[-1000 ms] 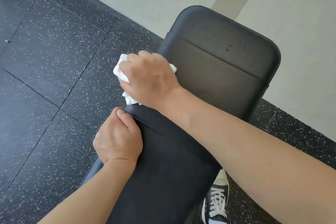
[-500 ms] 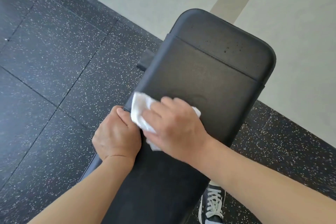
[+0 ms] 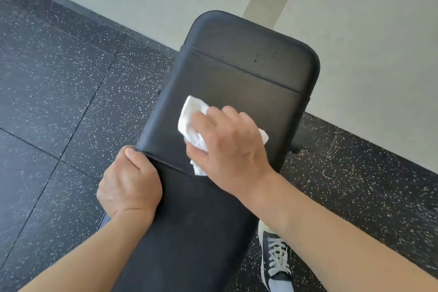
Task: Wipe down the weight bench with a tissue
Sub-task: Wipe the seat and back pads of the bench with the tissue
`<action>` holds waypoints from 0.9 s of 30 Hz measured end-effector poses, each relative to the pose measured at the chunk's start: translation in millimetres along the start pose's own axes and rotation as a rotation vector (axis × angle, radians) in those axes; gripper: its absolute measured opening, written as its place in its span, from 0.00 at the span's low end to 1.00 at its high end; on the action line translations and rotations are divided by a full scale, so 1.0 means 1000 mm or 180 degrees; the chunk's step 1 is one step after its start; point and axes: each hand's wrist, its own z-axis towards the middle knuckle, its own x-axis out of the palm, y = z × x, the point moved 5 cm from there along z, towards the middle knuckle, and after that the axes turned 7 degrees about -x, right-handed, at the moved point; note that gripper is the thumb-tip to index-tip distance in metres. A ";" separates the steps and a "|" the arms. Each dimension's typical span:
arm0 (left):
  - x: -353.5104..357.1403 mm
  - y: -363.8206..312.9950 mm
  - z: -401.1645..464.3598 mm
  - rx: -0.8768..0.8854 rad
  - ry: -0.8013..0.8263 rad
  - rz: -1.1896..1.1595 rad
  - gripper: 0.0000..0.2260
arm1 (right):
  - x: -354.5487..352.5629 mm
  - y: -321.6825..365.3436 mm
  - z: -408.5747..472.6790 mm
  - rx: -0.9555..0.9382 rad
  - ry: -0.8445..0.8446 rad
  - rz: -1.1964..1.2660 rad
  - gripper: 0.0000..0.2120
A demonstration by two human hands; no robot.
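The black padded weight bench [image 3: 248,73] runs from the bottom of the view up toward the wall, with a seam across its far end. A crumpled white tissue [image 3: 192,116] lies on the middle of the pad. My right hand [image 3: 227,147] covers most of the tissue and holds it against the pad, fingers bent over it and thumb at its lower edge. My left hand [image 3: 130,185] grips the bench's left edge at the gap between two pad sections, thumb on top.
Black rubber floor tiles [image 3: 59,90] with white speckles surround the bench. A pale wall [image 3: 367,31] rises just behind the bench's far end. My foot in a dark laced sneaker [image 3: 275,258] stands on the floor right of the bench.
My right hand slid the tissue from the pad's left edge down toward my left hand, then rightward onto the middle of the pad. My left hand kept its grip.
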 end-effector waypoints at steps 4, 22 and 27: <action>0.001 0.002 0.001 0.0035 -0.0015 -0.0024 0.20 | 0.003 0.011 -0.025 -0.0254 -0.0131 0.0098 0.10; -0.001 0.000 -0.001 -0.0101 0.0007 -0.0196 0.21 | 0.006 0.014 -0.001 0.0108 -0.0375 0.0359 0.18; -0.001 0.000 -0.003 -0.0120 0.0050 -0.0098 0.20 | -0.008 -0.025 0.007 0.0110 -0.0490 0.0164 0.17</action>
